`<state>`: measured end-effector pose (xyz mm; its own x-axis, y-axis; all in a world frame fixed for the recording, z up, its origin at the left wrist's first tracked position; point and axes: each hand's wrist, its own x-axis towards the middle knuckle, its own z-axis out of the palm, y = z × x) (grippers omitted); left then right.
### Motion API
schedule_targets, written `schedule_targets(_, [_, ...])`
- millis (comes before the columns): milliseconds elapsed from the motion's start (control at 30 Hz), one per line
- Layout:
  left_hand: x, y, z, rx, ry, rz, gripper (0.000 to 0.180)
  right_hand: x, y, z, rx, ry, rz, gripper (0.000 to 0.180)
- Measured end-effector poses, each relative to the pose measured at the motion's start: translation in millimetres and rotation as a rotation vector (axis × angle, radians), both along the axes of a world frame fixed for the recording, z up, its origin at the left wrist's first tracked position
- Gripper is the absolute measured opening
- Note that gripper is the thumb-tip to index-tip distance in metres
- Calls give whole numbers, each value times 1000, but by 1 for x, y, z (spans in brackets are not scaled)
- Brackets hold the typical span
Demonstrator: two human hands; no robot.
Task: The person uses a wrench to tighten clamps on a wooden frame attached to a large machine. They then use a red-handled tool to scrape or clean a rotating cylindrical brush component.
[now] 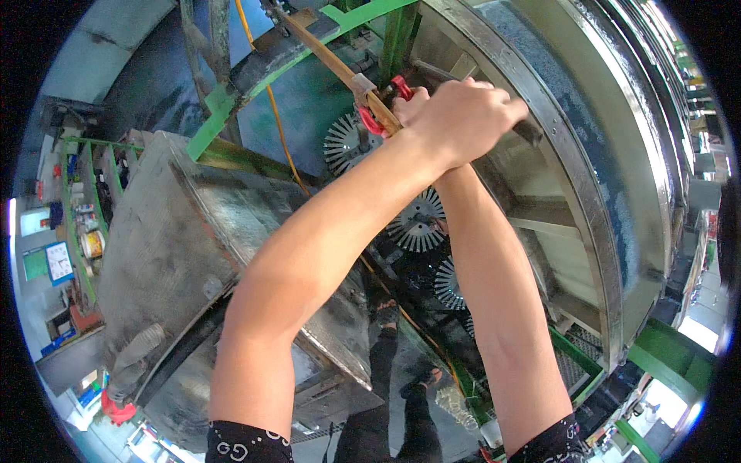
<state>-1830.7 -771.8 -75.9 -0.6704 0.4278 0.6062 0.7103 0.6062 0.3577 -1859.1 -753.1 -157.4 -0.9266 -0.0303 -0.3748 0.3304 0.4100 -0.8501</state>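
My forearms cross at the wrists, the left one lying over the right. My left hand (475, 116) is closed, its fingers curled around a dark bar (529, 135) that shows on both sides of it. Partly hidden beneath that wrist, my right hand (414, 106) is closed at a red-handled tool (400, 87), whose kind I cannot make out. A long wooden stick (320, 50), wrapped with pale tape near its lower part, slants down to the right hand. Whether the fingers also hold the stick is hidden.
Several slotted metal discs (417, 221) sit below my arms. A large curved metal frame (575, 162) rises at the right. At the left stands a grey metal housing (158, 231); a green frame (297, 69) and an orange cable (279, 127) lie beyond it.
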Motion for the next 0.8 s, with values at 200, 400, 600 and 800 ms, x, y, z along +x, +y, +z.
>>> schedule_targets(200, [72, -14, 43, 373, 136, -5, 24, 14, 24, 18, 383, 103, -73, 24])
schedule_targets(400, [273, -32, 44, 501, -292, 390, 13, 106, 128, 72, 131, 992, -44, 17])
schedule_targets(600, [455, 5, 41, 709, -987, 483, 16, 356, 333, 87, 519, 666, 60, 34])
schedule_targets(800, [519, 23, 36, 576, -1135, 402, 15, 557, 512, 126, 1098, 305, -413, 14])
